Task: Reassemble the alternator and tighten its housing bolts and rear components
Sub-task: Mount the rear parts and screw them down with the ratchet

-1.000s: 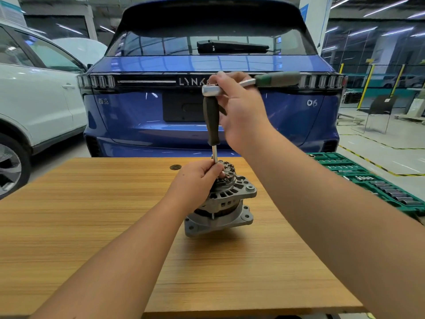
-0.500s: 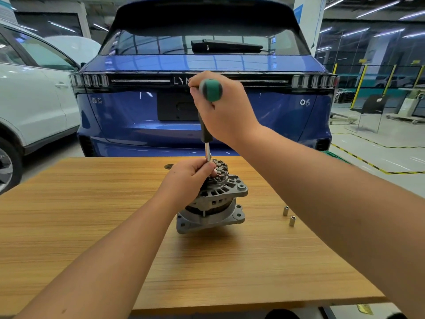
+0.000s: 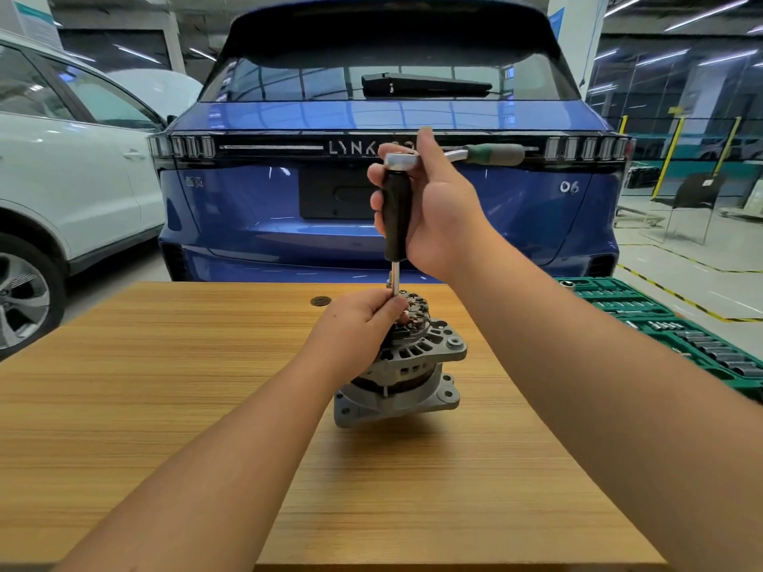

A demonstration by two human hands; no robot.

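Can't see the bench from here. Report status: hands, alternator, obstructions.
Right hand grips the ratchet and black extension handle. Left hand pinches the shaft at the alternator top. Alternator upright on the table. Nothing in the way.

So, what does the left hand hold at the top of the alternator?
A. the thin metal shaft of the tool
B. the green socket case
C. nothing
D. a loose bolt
A: the left hand pinches the tool's thin shaft just above the alternator.
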